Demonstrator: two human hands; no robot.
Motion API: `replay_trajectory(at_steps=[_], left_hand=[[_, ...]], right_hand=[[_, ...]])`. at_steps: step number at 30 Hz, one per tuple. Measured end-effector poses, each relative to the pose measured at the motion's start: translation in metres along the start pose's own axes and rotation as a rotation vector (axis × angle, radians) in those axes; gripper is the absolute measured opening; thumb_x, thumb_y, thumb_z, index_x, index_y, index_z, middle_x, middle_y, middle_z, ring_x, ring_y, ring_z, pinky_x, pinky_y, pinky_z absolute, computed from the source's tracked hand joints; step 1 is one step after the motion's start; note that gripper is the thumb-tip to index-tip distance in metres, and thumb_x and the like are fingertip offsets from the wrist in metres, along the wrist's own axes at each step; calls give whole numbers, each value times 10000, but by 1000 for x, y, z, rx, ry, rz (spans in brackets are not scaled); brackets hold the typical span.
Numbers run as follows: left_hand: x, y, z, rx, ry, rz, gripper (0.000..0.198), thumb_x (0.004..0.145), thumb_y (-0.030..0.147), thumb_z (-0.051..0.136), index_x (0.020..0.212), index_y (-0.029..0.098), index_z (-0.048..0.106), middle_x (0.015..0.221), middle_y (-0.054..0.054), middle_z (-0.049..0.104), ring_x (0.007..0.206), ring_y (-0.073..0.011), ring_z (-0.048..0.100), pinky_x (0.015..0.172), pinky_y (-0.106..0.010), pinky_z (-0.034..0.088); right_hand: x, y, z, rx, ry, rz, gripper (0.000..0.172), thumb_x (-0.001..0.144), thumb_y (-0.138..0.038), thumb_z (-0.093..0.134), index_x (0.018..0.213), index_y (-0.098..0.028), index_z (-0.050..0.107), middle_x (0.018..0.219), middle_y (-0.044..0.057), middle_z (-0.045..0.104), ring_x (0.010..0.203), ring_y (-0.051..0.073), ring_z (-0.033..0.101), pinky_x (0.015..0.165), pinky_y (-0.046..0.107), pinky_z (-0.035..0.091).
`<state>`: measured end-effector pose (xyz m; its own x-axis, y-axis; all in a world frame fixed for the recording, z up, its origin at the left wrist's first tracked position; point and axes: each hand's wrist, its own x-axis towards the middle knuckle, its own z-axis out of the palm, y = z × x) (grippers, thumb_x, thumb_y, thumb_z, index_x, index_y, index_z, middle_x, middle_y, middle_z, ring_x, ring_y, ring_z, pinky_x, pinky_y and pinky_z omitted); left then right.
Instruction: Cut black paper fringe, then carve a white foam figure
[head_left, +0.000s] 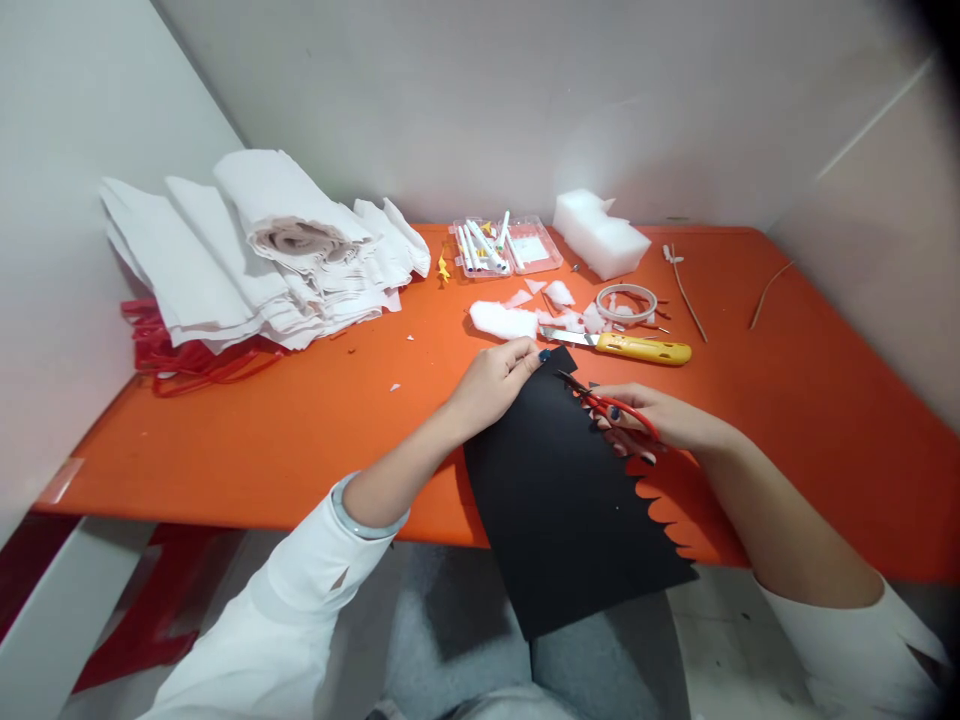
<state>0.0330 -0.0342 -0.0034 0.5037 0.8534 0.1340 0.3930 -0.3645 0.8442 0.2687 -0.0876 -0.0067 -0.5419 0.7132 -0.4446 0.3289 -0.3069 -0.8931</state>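
Note:
My left hand (495, 382) pinches the top corner of a black paper sheet (562, 510) that hangs over the near edge of the orange table (300, 420). My right hand (660, 420) is closed round red-handled scissors (611, 408), their blades at the sheet's right edge near the top. That right edge is cut into a row of scallops. Both arms wear white sleeves.
A yellow utility knife (634, 346) lies just beyond my hands, beside white foam scraps (506, 320) and a tape ring (626, 302). Farther back are a clear case of pens (495, 247) and a white foam block (600, 235). A pile of white fabric (262, 255) over red strips fills the left.

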Motion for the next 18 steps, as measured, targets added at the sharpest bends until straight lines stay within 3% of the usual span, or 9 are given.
replay_trajectory(at_steps=[8,13,18], left_hand=[[-1,-2,2,-96,-21,-38,325,910,450,433,729,182,469,653,35,447,595,-105,414,544,-217,311],[-2,3,-2,-268,-166,-101,279,863,449,529,777,186,486,657,34,503,578,-102,463,517,-210,324],[-4,7,-4,-407,-228,-140,352,832,502,567,740,186,443,614,48,464,516,-79,418,481,-202,297]], right_hand=[[2,5,0,-17,24,10,474,811,-585,588,1062,-185,553,655,-30,531,401,55,409,342,171,314],[0,7,1,42,66,16,520,763,-622,614,1065,-200,585,633,-42,443,433,66,383,359,181,362],[1,15,-1,2,120,13,529,747,-657,598,1052,-225,612,661,0,483,496,107,418,381,200,377]])
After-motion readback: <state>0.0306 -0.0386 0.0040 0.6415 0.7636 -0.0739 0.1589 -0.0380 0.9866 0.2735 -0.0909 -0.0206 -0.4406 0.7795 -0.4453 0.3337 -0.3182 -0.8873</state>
